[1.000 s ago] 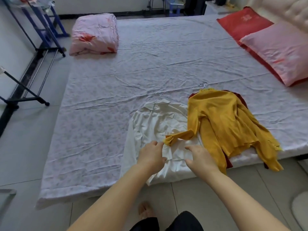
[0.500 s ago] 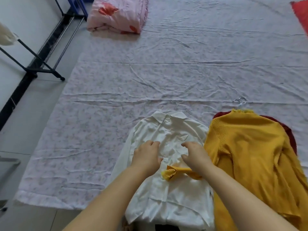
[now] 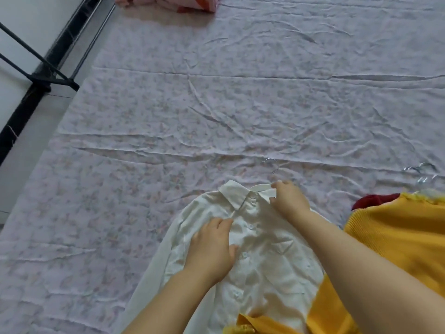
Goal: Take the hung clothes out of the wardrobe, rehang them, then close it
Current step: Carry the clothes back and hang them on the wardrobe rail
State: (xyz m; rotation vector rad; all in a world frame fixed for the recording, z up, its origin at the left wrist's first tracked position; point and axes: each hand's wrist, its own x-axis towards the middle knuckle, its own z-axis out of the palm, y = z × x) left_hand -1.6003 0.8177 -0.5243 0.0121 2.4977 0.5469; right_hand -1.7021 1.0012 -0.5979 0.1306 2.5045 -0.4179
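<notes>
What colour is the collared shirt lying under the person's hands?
The shirt is plain white, perhaps slightly off-white. The head view shows it best.

Home bedroom. A wide bed (image 3: 240, 104) filled most of the view, covered in a creased, pale floral sheet (image 3: 144, 189). A folded pink quilt (image 3: 168, 2) sat at the bed's far edge. A white shirt (image 3: 265, 249) on a wire hanger (image 3: 272, 163) and a yellow sweater (image 3: 397, 237) lay flat near the bed's near edge. A black metal rack (image 3: 48, 78) stood on the grey floor (image 3: 55, 109) beside the bed's left edge.
</notes>
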